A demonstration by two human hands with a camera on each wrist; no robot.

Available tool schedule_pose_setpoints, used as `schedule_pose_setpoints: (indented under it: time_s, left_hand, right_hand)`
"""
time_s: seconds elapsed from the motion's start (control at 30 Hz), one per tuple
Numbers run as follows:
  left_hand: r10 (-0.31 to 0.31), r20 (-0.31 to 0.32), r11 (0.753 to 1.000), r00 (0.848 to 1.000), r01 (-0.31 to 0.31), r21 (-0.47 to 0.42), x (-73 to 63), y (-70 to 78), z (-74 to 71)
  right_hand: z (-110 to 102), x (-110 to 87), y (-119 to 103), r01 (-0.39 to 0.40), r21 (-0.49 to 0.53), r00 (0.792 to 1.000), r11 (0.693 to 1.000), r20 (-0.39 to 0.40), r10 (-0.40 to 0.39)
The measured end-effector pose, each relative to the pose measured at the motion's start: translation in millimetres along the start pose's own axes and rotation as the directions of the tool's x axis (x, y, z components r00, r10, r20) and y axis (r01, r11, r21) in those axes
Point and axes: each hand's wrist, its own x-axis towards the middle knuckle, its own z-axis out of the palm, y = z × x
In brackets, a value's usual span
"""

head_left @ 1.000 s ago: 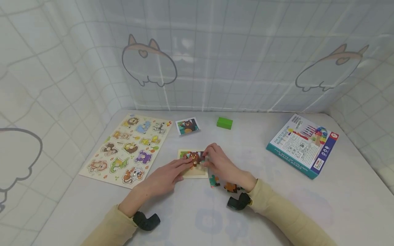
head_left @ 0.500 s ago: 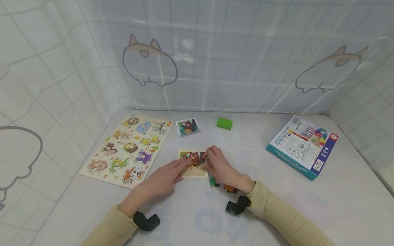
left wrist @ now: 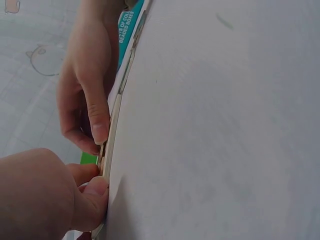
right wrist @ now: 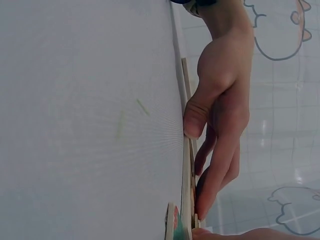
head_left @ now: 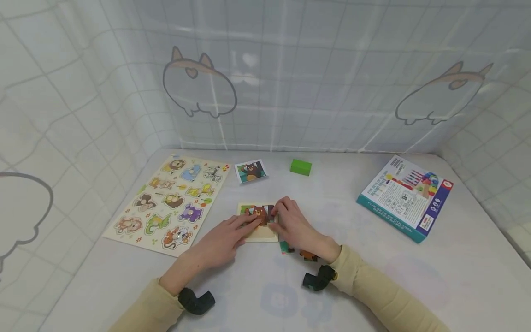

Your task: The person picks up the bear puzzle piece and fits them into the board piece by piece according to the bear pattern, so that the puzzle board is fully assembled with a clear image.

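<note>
A small wooden puzzle tray (head_left: 261, 237) lies before me, with bear-picture pieces (head_left: 260, 214) in its upper part and bare wood below. My left hand (head_left: 221, 240) rests on it from the left. Its fingers are extended over the bear, and in the right wrist view its thumb (right wrist: 194, 125) touches the near edge. At the tray's right side my right hand (head_left: 296, 228) pinches a dark puzzle piece (head_left: 271, 217) between thumb and forefinger, low over the frame. Its underside is hidden. Loose pieces, one green (head_left: 286, 247) and one orange-brown (head_left: 309, 256), lie partly under my right wrist.
An animal puzzle board (head_left: 168, 203) lies on the left. Behind the tray are a bear picture card (head_left: 251, 172) and a green block (head_left: 300, 167). A teal and white toy box (head_left: 405, 196) lies at the right. A patterned curtain (head_left: 315, 92) hangs behind the table.
My right hand has lowered slightly and settled against the tray's right side with the dark piece. My left hand keeps its place on the puzzle. The head view has shifted a little.
</note>
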Motion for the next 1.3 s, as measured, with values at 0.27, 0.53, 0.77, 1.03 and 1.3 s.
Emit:
schedule_pose_setpoints:
  time_s: [0.27,0.53,0.77,1.03,1.3]
  left_hand:
    - [0.003,-0.028,1.000,1.000,-0.002,0.029,2.1,1.0,3.1]
    - [0.033,-0.013,0.999,0.999,-0.033,-0.027,4.5,6.3,4.8]
    - [0.077,-0.021,0.997,0.997,-0.078,-0.020,3.5,6.8,3.8]
    - [0.087,0.006,0.996,0.996,-0.087,-0.024,4.5,7.0,4.8]
    - [0.083,0.018,0.996,0.996,-0.083,-0.038,4.7,7.8,5.6]
  right_hand:
    - [1.9,0.2,1.4,-0.015,-0.004,1.000,1.000,0.011,0.016]
    - [2.5,-0.4,1.4,0.001,-0.004,1.000,1.000,0.003,-0.001]
    - [1.0,1.1,1.8,0.021,0.001,1.000,1.000,-0.008,-0.021]
    - [-0.1,1.0,2.9,0.007,-0.005,1.000,1.000,0.005,-0.007]
    - [-1.5,-0.9,0.1,0.003,0.000,1.000,1.000,0.004,-0.003]
